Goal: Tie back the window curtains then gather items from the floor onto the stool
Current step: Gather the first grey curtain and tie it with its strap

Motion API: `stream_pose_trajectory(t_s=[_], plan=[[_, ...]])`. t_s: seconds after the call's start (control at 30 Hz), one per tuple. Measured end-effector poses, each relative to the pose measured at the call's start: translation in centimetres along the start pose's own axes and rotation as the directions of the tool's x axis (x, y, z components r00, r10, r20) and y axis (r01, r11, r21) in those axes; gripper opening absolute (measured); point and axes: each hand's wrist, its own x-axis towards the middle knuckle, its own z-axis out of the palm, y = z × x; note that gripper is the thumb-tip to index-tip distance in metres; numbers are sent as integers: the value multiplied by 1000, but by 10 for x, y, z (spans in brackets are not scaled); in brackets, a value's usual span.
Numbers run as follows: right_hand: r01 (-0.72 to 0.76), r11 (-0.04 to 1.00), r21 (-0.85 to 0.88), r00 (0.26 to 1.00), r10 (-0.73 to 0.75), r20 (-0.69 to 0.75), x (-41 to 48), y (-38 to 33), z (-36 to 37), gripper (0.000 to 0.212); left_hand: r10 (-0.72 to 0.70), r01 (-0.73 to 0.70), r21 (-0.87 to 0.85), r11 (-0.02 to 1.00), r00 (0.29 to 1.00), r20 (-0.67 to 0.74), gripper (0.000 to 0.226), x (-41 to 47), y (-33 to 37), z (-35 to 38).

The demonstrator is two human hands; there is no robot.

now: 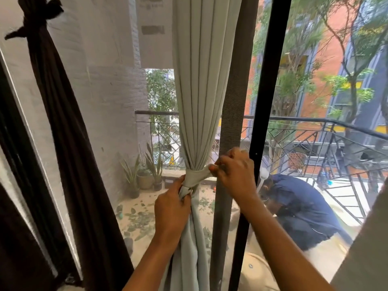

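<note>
A pale grey-green curtain [199, 85] hangs in the middle of the window, gathered at waist height by a band of its own fabric [194, 177] wrapped around it. My left hand [171, 208] grips the bunched curtain just under the band. My right hand [235, 171] pinches the band's free end and holds it out to the right. A dark brown curtain [60, 114] at the left is knotted near the top. Neither the stool nor the floor items are in view.
A black window frame post [266, 101] stands right of my right hand, with a grey screen strip [231, 114] beside the curtain. Outside, a balcony holds potted plants [144, 175], scattered leaves, a railing [315, 133] and a crouching person [302, 208].
</note>
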Motion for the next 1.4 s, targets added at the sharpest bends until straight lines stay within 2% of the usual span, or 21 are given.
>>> stream_pose_trajectory(t_s=[0.1, 0.2, 0.27, 0.33, 0.37, 0.4, 0.47, 0.53, 0.6, 0.7, 0.77, 0.8, 0.9, 0.97, 1.0, 1.07, 1.1, 1.17, 1.2, 1.3, 1.4], plan=[[-65, 998, 0, 998, 65, -4, 0, -23, 23, 8, 28, -28, -6, 1000, 999, -36, 45, -1, 1, 7], [-268, 901, 342, 956, 204, 212, 3, -36, 32, 16, 43, -44, -10, 999, 995, -93, 43, -4, -2, 8], [-454, 665, 593, 880, 228, 417, -2, -41, 33, 29, 48, -50, -6, 999, 991, -128, 43, -6, -4, 7], [-565, 369, 738, 821, 160, 548, -9, -42, 34, 40, 56, -58, -8, 998, 987, -150, 45, -9, -5, 9], [-587, 270, 763, 808, 130, 575, -11, -41, 34, 44, 58, -60, -5, 998, 986, -158, 46, -11, -4, 11], [-582, 246, 775, 810, 97, 578, -13, -39, 32, 46, 59, -59, 0, 998, 987, -148, 49, -13, -2, 10], [-525, 342, 779, 842, 73, 535, -13, -36, 31, 37, 54, -53, 22, 998, 997, -61, 60, -15, 4, 9], [-478, 449, 754, 871, 137, 471, -12, -34, 33, 33, 28, -28, 2, 1000, 998, 65, 72, -14, 4, 5], [-462, 477, 748, 885, 188, 426, -8, -32, 35, 28, -2, 18, -117, 993, 991, 136, 65, -11, -4, -2], [-449, 509, 734, 891, 197, 408, -5, -29, 35, 22, -62, 33, -304, 952, 994, -85, 27, -1, -17, -19], [-435, 534, 726, 895, 169, 412, -6, -28, 33, 21, -128, 40, -379, 924, 969, -209, 32, 16, -21, -29], [-430, 542, 722, 896, 158, 415, -7, -28, 32, 21, -152, 62, -402, 914, 969, -195, 42, 28, -23, -32], [-433, 541, 721, 893, 151, 423, -9, -26, 29, 23, -179, 208, -466, 860, 978, 104, 69, 71, -29, -34], [-446, 509, 737, 889, 155, 431, -11, -24, 26, 26, -158, 313, -517, 797, 933, 323, 55, 86, -30, -33], [-449, 501, 740, 887, 154, 435, -11, -23, 25, 26, -134, 323, -537, 779, 923, 360, 41, 89, -29, -33], [-446, 545, 710, 888, 173, 425, -13, -21, 22, 24, -110, 258, -575, 776, 954, 280, 18, 87, -27, -33], [-428, 615, 663, 898, 206, 388, -15, -22, 22, 23, -93, 212, -579, 787, 969, 228, 13, 83, -24, -33], [-363, 755, 546, 932, 287, 223, -25, -26, 26, 32, -37, 103, -523, 846, 990, 135, 14, 70, -16, -31], [-322, 781, 535, 944, 308, 119, -33, -30, 29, 39, 3, 35, -457, 889, 997, 83, 17, 61, -12, -29], [-176, 743, 646, 959, 278, -60, -60, -41, 38, 54, 157, -161, -288, 944, 987, -39, 25, 40, 3, -26], [-116, 667, 736, 980, 200, -27, -79, -36, 38, 52, 289, -270, -302, 914, 957, 19, 21, 33, 8, -32]])
